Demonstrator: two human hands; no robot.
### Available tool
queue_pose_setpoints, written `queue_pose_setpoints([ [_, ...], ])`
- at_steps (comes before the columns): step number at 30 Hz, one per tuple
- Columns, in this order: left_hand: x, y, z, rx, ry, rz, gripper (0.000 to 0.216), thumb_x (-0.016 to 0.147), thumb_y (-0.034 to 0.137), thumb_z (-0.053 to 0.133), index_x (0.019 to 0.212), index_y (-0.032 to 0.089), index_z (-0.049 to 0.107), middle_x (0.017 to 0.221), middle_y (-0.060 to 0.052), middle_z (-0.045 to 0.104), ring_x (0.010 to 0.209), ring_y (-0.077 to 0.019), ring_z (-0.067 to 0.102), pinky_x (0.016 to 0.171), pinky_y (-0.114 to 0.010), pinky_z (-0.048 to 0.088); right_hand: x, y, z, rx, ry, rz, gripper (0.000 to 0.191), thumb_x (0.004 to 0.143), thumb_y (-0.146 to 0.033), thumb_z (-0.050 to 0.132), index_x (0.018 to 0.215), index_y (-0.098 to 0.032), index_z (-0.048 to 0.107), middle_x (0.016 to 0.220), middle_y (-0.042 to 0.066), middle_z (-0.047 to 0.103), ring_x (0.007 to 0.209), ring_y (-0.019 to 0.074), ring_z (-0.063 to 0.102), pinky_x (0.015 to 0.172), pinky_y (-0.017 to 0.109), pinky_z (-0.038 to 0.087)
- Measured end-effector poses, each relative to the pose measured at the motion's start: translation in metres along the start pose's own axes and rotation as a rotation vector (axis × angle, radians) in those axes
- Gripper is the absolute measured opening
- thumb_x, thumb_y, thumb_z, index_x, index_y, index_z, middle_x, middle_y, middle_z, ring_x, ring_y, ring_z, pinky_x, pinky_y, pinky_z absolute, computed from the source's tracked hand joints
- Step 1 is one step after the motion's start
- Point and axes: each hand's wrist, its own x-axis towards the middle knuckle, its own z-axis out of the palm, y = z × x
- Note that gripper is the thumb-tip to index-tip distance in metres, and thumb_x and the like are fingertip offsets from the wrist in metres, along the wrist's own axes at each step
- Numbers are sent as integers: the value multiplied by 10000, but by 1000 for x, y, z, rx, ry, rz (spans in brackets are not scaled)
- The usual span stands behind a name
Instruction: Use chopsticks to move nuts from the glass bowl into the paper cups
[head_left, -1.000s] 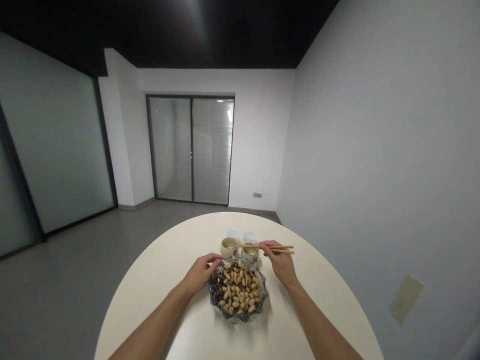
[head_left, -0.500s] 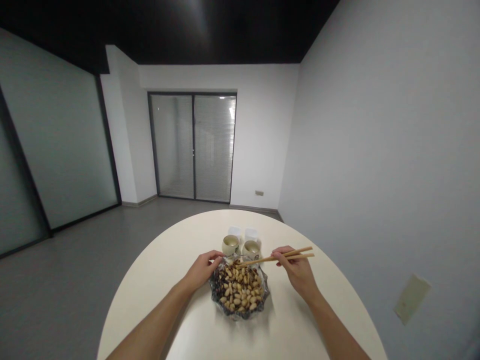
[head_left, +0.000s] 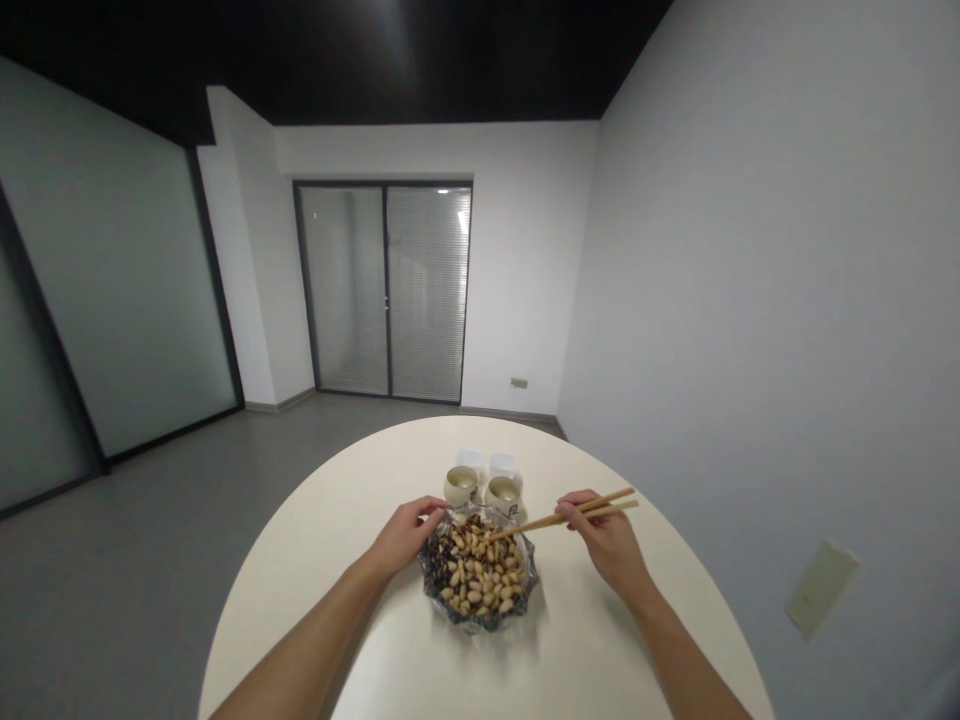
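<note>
A scalloped glass bowl (head_left: 525,590) full of pale and dark nuts (head_left: 476,575) sits on a round cream table (head_left: 337,520). My left hand (head_left: 401,535) grips the bowl's left rim with curled fingers. My right hand (head_left: 604,535) holds a pair of wooden chopsticks (head_left: 559,517); their tips reach over the bowl's far right side, just above the nuts. Two small ceramic cups (head_left: 459,484) (head_left: 503,492) stand just behind the bowl, with two white cups behind them.
The table stands close to a white wall (head_left: 750,300) on the right. Grey floor (head_left: 150,520) stretches to the left and back, toward glass doors with blinds (head_left: 386,290) and frosted glass partitions.
My right hand drew back to the right from above the cups. The chopsticks tilted and their tips came down over the bowl of nuts. My left hand stayed on the rim.
</note>
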Motion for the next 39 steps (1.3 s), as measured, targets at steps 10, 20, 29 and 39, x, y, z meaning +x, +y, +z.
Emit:
queue_pose_setpoints([
  [10, 2, 5, 1, -24, -5, -6, 322, 895, 406, 529, 1033, 193, 728, 1069, -69, 747, 1009, -245, 660, 906, -339, 499, -5, -7, 8, -36, -119, -37, 284, 816, -478, 676, 808, -204, 752, 778, 62, 720, 702, 204, 640, 657, 317, 529],
  [20, 1, 3, 0, -24, -5, -3, 338, 899, 412, 518, 1045, 182, 717, 1069, -75, 744, 1007, -237, 659, 911, -338, 500, -3, 0, 9, 119, -39, 50, 350, 774, -499, 720, 952, -200, 759, 852, 75, 737, 662, 188, 646, 608, 332, 580],
  [29, 2, 3, -1, -14, 3, -4, 352, 892, 432, 520, 1037, 183, 722, 1069, -77, 747, 1005, -244, 659, 902, -342, 501, -3, -1, 12, 133, -30, -8, 311, 790, -496, 720, 881, -201, 759, 839, 67, 697, 739, 202, 647, 631, 327, 592],
  [39, 1, 6, 0, -12, -1, -15, 350, 896, 421, 517, 1040, 174, 720, 1059, -78, 749, 989, -238, 665, 887, -329, 508, -3, 1, 10, 46, -87, -28, 329, 823, -512, 682, 880, -198, 759, 831, 64, 705, 711, 195, 636, 643, 327, 552],
])
